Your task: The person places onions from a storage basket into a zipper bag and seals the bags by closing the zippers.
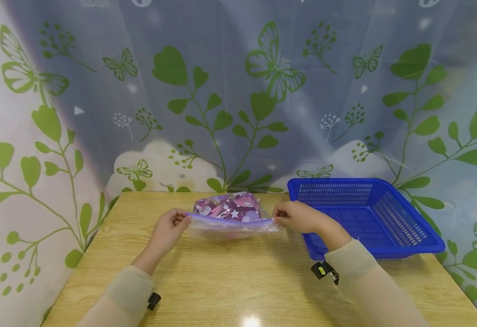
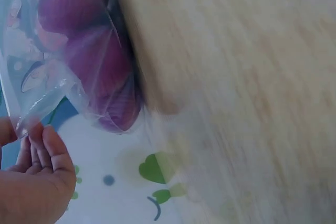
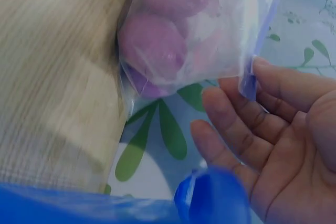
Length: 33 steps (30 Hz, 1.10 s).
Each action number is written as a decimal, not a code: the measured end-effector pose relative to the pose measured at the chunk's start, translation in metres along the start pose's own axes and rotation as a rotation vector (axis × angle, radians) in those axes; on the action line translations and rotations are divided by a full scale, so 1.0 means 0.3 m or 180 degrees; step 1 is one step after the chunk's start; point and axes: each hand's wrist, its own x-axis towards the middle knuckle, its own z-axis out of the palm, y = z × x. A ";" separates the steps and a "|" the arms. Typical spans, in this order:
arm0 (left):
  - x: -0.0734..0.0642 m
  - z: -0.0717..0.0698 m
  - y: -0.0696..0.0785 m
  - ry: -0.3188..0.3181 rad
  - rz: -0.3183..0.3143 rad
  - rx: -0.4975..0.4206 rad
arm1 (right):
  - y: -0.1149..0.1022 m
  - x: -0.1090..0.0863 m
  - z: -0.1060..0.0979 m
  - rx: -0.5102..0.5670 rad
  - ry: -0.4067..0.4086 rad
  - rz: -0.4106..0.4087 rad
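Note:
A clear zip bag [image 1: 222, 223] with a purple zip strip along its top stands on the wooden table, with several purple and pink rounded things [image 1: 238, 206] inside. White stars and pale figures show on the bag's front. My left hand [image 1: 169, 229] pinches one end of the strip between thumb and fingers. At the other end, my right hand [image 1: 299, 217] pinches the corner, and the strip runs taut between both. In the right wrist view the right hand's [image 3: 268, 119] other fingers are spread loosely below the purple corner.
A blue plastic basket [image 1: 369, 181] with mesh sides stands on the right of the table [image 1: 222, 281], close beside my right hand and forearm. Behind the table hangs a cloth [image 1: 230, 113] printed with leaves and butterflies.

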 end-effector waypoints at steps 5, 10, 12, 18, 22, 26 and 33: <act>-0.003 0.005 -0.008 -0.0173 0.0088 0.0078 | -0.005 0.007 0.027 -0.0035 -0.0081 0.0009; -0.006 0.003 -0.008 -0.0238 0.0093 0.0126 | -0.014 0.008 0.043 -0.0067 -0.0061 0.0048; -0.009 0.003 -0.011 -0.0295 0.0065 0.0142 | -0.021 0.007 0.047 -0.0100 -0.0091 0.0071; -0.018 0.008 -0.013 -0.0430 0.0094 0.0229 | -0.035 0.003 0.052 -0.0205 -0.0271 0.0058; -0.028 0.016 -0.001 -0.0482 0.0202 0.0427 | -0.037 -0.001 0.053 -0.0204 -0.0467 -0.0096; -0.033 0.029 0.015 -0.0527 0.0217 0.0586 | -0.043 -0.007 0.054 -0.0180 -0.0611 -0.0166; -0.037 0.054 0.034 -0.0428 0.0222 0.0809 | -0.054 0.002 0.073 -0.0108 -0.0333 -0.0125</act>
